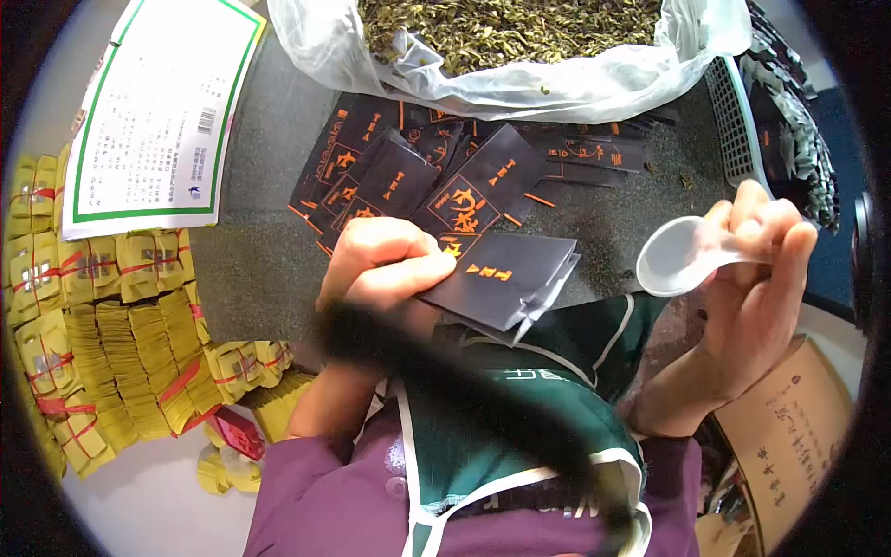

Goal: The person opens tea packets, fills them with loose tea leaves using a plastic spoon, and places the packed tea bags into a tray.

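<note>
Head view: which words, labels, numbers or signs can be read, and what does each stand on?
"TEA": the black packet in the left hand.
"TEA": loose black packets on the table, beside stylised orange characters I cannot make out.
Printed sheet: a barcode shows; its text is too small to read.
Cardboard box: dark characters, too blurred to read.
Apron: white lettering, not legible.

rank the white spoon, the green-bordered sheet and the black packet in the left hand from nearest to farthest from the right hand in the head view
1. White spoon: held in the right hand.
2. Black packet: to its left, in the left hand.
3. Green-bordered sheet: far left, toward the top.
</note>
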A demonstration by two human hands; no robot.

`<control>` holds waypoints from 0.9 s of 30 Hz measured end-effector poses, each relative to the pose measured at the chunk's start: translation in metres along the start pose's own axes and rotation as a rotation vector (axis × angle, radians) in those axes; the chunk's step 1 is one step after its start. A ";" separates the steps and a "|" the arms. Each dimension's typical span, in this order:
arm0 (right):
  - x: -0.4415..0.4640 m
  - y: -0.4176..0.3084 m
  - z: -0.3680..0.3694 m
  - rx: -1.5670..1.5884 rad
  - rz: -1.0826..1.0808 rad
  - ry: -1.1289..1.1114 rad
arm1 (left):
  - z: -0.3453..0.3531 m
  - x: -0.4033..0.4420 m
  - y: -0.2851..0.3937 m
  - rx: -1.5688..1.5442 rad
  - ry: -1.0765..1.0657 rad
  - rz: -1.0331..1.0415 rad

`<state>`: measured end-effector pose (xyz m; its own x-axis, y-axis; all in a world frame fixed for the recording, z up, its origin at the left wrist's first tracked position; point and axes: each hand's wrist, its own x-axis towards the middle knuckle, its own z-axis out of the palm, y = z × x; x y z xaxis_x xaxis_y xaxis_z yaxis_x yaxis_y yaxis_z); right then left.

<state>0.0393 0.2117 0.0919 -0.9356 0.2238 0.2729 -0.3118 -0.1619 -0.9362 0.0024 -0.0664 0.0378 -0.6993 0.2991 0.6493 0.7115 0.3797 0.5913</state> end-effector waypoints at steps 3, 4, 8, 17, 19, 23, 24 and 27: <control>-0.003 -0.004 0.011 -0.028 -0.003 -0.041 | -0.003 0.001 0.000 0.083 -0.015 0.061; -0.004 -0.006 0.016 -0.047 0.012 -0.033 | -0.003 0.002 0.001 0.091 -0.010 0.068; -0.007 -0.005 0.022 -0.189 0.051 -0.072 | -0.002 0.007 0.003 0.138 0.009 0.107; -0.013 0.004 0.036 -0.029 0.254 -0.174 | 0.008 0.022 0.006 -0.001 -0.287 0.153; -0.009 0.008 0.031 -0.049 0.222 -0.198 | 0.005 0.026 0.004 -0.116 -0.340 0.106; 0.002 0.008 0.025 -0.253 -0.015 -0.341 | -0.009 0.038 0.012 -0.024 -0.599 0.063; 0.005 0.006 0.025 -0.263 -0.075 -0.371 | -0.009 0.036 0.009 -0.032 -0.565 0.063; 0.011 -0.001 0.027 -0.235 -0.108 -0.388 | -0.009 0.048 0.007 -0.025 -0.477 0.092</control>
<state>0.0251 0.1882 0.1021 -0.9065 -0.1563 0.3923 -0.4069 0.0750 -0.9104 -0.0260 -0.0576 0.0774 -0.5830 0.7007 0.4113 0.7695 0.3136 0.5564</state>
